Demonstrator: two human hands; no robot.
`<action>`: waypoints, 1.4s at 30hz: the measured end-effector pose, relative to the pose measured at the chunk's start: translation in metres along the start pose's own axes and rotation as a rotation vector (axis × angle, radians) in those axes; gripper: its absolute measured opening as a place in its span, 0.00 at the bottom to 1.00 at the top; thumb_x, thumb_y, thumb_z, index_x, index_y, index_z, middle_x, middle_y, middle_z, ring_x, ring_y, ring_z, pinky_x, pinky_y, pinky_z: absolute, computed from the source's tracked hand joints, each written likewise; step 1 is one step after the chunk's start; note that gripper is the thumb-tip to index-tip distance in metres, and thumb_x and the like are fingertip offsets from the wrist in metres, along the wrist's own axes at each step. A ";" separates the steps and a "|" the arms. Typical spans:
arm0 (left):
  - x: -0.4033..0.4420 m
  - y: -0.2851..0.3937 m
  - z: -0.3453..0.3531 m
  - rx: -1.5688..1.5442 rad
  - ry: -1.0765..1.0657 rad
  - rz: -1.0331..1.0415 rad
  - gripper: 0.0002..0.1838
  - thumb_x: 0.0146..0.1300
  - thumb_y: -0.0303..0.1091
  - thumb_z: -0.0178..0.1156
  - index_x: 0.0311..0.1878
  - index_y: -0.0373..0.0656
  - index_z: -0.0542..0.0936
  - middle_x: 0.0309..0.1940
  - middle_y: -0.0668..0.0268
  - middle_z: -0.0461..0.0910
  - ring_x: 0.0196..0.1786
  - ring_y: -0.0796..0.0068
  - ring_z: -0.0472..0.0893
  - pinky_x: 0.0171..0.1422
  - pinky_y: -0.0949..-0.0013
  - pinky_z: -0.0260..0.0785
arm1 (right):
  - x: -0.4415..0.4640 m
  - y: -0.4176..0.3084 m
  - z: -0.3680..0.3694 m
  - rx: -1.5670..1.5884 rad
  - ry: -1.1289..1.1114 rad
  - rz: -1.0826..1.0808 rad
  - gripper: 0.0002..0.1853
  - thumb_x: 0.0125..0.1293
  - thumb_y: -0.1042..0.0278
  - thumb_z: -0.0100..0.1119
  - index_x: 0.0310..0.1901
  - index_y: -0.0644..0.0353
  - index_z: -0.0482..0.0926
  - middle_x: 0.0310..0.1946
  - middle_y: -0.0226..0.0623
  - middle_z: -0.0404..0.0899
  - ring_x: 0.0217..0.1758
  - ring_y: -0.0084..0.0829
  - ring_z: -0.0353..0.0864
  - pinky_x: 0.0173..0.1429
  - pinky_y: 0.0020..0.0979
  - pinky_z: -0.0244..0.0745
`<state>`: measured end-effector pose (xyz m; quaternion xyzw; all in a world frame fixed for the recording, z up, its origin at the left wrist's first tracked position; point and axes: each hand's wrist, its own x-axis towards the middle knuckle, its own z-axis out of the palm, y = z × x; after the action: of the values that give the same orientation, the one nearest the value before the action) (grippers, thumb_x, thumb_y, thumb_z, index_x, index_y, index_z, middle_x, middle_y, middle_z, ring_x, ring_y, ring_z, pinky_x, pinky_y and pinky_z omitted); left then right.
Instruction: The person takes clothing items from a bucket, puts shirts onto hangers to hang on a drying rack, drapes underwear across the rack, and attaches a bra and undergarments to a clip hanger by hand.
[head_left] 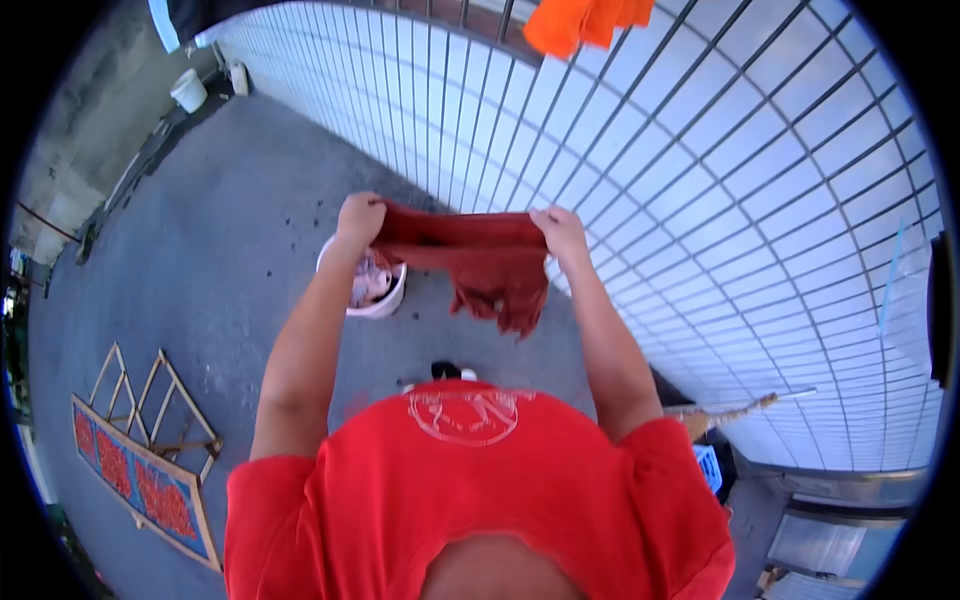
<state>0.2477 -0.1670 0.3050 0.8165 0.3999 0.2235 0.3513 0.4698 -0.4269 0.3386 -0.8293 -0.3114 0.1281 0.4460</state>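
A dark red garment [500,275] is stretched out in front of me between my two hands, with its wide opening at the top and the crumpled cloth hanging below. My left hand [360,222] is closed on one top corner. The other top corner is pinched in my right hand [562,236], close to the tiled wall. Whether the garment is a top or trousers I cannot tell. Below my left hand stands a white bucket [377,310] on the floor with pale pinkish cloth [370,282] in it, partly hidden by my forearm and the garment.
The white tiled wall [700,220] runs along the right, with bars and orange cloth [585,25] above. A wooden-framed rack [147,455] with red pieces spread on it stands at left. A small white bucket [188,92] sits far back; a blue crate [708,467] is behind right.
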 end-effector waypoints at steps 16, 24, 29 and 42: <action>-0.061 0.199 -0.070 -1.227 -0.120 0.209 0.14 0.55 0.16 0.44 0.39 0.34 0.79 0.30 0.71 0.75 0.32 0.84 0.71 0.37 0.80 0.63 | -0.036 -0.128 -0.152 -0.205 -0.278 -0.295 0.11 0.63 0.62 0.59 0.45 0.56 0.81 0.31 0.28 0.81 0.33 0.19 0.76 0.40 0.22 0.72; -0.091 0.214 -0.095 -1.305 -0.073 0.239 0.15 0.55 0.16 0.43 0.41 0.37 0.77 0.29 0.71 0.72 0.30 0.85 0.68 0.35 0.80 0.61 | -0.079 -0.362 -0.319 0.401 0.687 -1.132 0.14 0.70 0.64 0.50 0.53 0.61 0.73 0.39 0.33 0.77 0.35 0.17 0.75 0.33 0.17 0.68; -0.090 0.200 -0.104 -1.256 0.037 0.227 0.14 0.56 0.18 0.44 0.41 0.38 0.77 0.28 0.71 0.71 0.29 0.85 0.67 0.32 0.80 0.59 | -0.097 -0.500 -0.404 0.339 0.826 -1.257 0.25 0.69 0.48 0.46 0.57 0.61 0.72 0.46 0.36 0.73 0.45 0.24 0.73 0.42 0.27 0.71; -0.105 0.175 -0.148 -1.278 0.049 0.223 0.14 0.56 0.17 0.45 0.41 0.38 0.78 0.26 0.70 0.71 0.25 0.85 0.66 0.27 0.78 0.58 | -0.016 -0.585 -0.456 0.500 0.529 -0.501 0.18 0.60 0.71 0.60 0.50 0.67 0.68 0.51 0.46 0.73 0.37 0.31 0.78 0.34 0.26 0.82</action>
<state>0.1783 -0.2701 0.5244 0.4779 0.1087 0.4713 0.7333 0.4462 -0.4991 1.0768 -0.5992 -0.3374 -0.1292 0.7145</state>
